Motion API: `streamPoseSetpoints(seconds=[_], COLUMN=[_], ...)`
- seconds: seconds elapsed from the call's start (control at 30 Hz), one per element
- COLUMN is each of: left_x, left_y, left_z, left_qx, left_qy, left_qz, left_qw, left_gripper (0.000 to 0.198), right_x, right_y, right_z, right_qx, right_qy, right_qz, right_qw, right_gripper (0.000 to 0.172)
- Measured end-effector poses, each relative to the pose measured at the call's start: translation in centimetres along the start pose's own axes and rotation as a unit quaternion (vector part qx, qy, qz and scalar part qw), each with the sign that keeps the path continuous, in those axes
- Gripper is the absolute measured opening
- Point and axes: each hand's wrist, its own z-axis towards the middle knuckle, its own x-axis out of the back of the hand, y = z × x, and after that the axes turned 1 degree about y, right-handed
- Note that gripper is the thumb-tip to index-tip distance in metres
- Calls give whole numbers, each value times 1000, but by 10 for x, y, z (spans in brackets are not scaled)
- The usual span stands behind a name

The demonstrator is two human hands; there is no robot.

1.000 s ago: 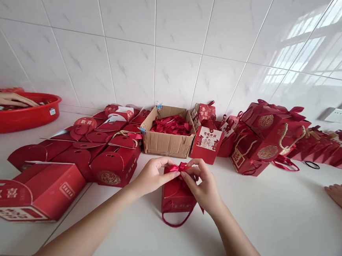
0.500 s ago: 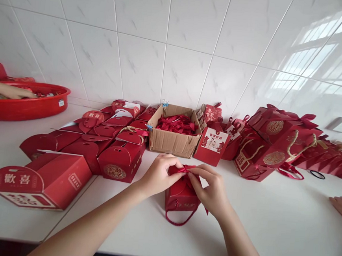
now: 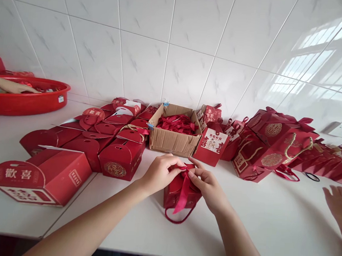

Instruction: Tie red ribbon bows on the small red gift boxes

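Note:
A small red gift box (image 3: 170,195) stands on the white table in front of me, a twisted red cord handle looping out at its near side. On its top lies a red ribbon (image 3: 182,194), one tail hanging down the front. My left hand (image 3: 163,172) pinches the ribbon at the upper left of the box. My right hand (image 3: 208,184) is closed on the ribbon near the knot, thumb against it and index finger reaching over the box's far edge. The knot is partly hidden by my fingers.
Behind stands a cardboard box (image 3: 172,142) of red ribbons. Red boxes (image 3: 121,157) crowd the left, with a red basin (image 3: 27,103) and another person's arm beyond. Bagged boxes (image 3: 273,144) stand right, near another person's hand (image 3: 339,204).
A ribbon tail now hangs over the front of the box. My right fingers have shifted and spread slightly. The other person's hand at the right has come further into view.

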Motion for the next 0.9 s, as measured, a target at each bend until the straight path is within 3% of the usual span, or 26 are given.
streamPoseSetpoints(seconds=[0.07, 0.13, 0.37, 0.5, 0.63, 0.77, 0.9], left_x=[0, 2, 14, 13, 20, 31, 33], left_y=[1, 4, 10, 7, 4, 4, 6], left_z=[1, 1, -2, -2, 0, 3, 3], left_qx=[35, 56, 20, 56, 103, 133, 125], left_qy=[1, 11, -60, -43, -63, -115, -129], left_qz=[-13, -27, -22, -20, -50, -65, -61], left_qw=[999, 998, 998, 997, 991, 982, 982], left_gripper=[5, 11, 9, 12, 15, 14, 13], right_x=[-2, -3, -4, -4, -3, -3, -5], right_y=[2, 6, 11, 6, 2, 2, 7], right_z=[1, 3, 5, 3, 1, 1, 4], right_qx=[11, 22, 45, 54, 39, 54, 143], right_qy=[-4, 3, 23, 11, -16, 24, 86], right_qz=[11, 28, 38, 37, 37, -39, -168], right_qw=[1000, 999, 998, 998, 998, 998, 971], right_gripper=[32, 31, 30, 31, 28, 21, 12])
